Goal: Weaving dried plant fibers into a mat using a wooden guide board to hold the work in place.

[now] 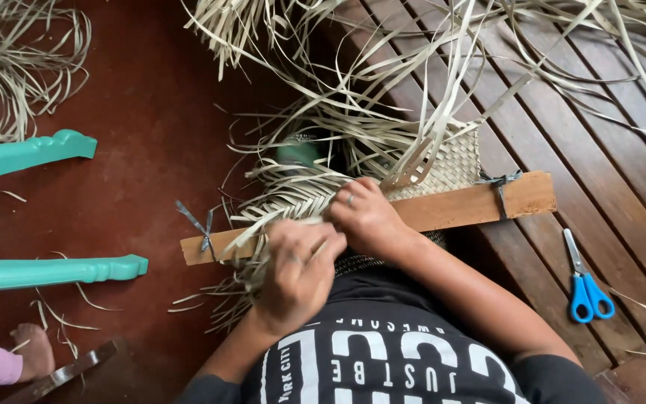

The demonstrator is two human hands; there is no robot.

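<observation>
Both hands work at the near edge of a pale woven mat [450, 161] made of flat dried leaf strips [353, 127]. The mat lies partly on a slatted wooden bench [562, 112] and is pressed under a wooden batten [472, 206] that runs across it, with a dark tie knotted near each end. The left hand [297, 273] sits just below the batten's left half, fingers curled tight around a bundle of loose strip ends that fan out to its left and below. The right hand [364, 217], with a ring on one finger, lies just beside it and slightly higher, resting on the batten's edge with its fingertips pinching strips where the plaited part meets the loose ends. The two hands touch or nearly touch. The mat's finished weave lies beyond and to the right of the right hand; long unwoven strips spray away from it. Blue-handled scissors [583, 280] lie on the bench, well apart to the right. Two turquoise furniture legs [46, 271] stand on the red floor [151, 112] at the left.
</observation>
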